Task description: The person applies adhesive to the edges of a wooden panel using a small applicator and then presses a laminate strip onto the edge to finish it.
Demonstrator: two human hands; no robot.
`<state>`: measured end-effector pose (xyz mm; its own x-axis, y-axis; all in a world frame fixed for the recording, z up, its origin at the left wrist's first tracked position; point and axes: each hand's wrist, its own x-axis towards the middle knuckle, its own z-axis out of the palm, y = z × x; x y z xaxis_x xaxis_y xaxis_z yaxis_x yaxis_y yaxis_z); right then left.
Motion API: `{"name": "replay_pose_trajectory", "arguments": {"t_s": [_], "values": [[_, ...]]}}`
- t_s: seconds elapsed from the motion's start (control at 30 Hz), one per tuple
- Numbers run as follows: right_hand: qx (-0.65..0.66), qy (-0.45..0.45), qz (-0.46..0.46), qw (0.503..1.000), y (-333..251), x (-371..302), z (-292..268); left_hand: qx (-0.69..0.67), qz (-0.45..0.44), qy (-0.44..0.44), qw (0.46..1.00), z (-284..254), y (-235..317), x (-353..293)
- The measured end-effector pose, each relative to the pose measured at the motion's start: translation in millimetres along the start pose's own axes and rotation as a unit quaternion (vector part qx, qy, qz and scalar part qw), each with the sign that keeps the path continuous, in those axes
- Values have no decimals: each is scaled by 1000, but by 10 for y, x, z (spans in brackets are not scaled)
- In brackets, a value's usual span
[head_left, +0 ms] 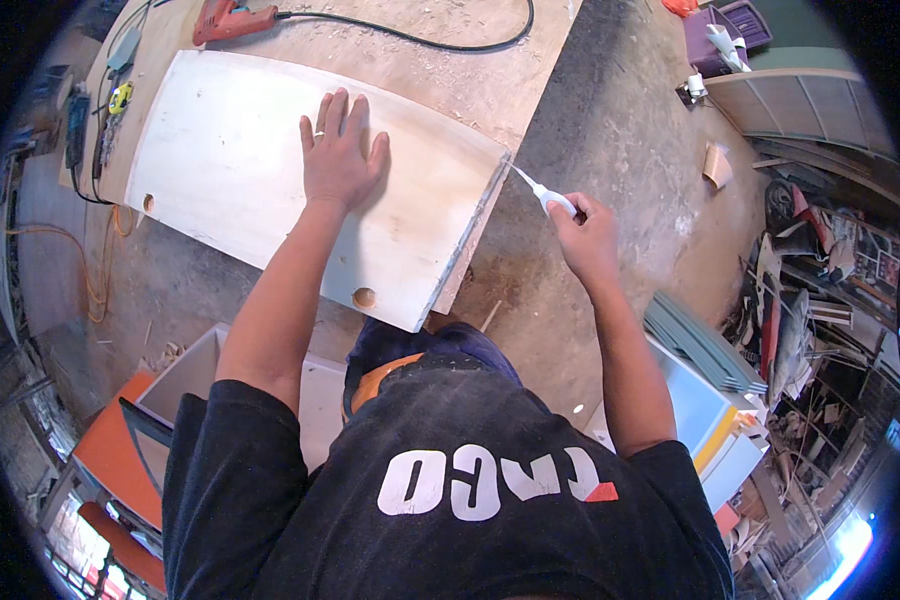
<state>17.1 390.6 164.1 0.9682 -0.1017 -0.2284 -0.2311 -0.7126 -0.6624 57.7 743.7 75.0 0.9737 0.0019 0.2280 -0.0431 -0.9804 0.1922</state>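
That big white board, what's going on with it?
A person has their left hand spread flat on the white board, which lies on the table. Their right hand holds a small white bottle, its thin nozzle pointing at the board's right edge. Whether the tip touches is hard to tell. A red power tool lies beyond the board.

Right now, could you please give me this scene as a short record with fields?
Left grip: open, flat on the white panel
Right grip: closed around a white nozzle bottle
Nozzle tip: by the panel's right-hand end; contact unclear
Panel support: wooden table
Panel holes: two round ones near its near edge
Beyond panel: red corded power tool
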Motion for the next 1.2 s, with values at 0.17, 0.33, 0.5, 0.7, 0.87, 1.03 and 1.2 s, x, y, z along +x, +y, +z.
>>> {"name": "replay_pose_trajectory", "arguments": {"t_s": [0.17, 0.33, 0.5, 0.7, 0.87, 1.03, 1.2], "values": [[-11, 3, -12, 1000, 7, -1, -1, 0, 3, 4, 1000, -1, -3, 1], [-17, -3, -8, 1000, 36, 4, -14, 9, -1, -4, 1000, -3, 15, 5], [-19, -1, -10, 1000, 33, 4, -23, 7, 0, -2, 1000, -4, 27, 10], [-17, -3, -10, 1000, 46, 25, -32, 10, 1, -1, 1000, -15, 31, 22], [-31, 1, -22, 999, 36, 18, -20, 11, 4, 2, 1000, -16, 22, 12], [-23, 5, -26, 999, 81, 19, -19, 10, 6, 1, 1000, -8, 34, 5], [40, -5, 3, 999, 283, -36, -106, -2, 14, 10, 1000, -7, 46, -42]]}}
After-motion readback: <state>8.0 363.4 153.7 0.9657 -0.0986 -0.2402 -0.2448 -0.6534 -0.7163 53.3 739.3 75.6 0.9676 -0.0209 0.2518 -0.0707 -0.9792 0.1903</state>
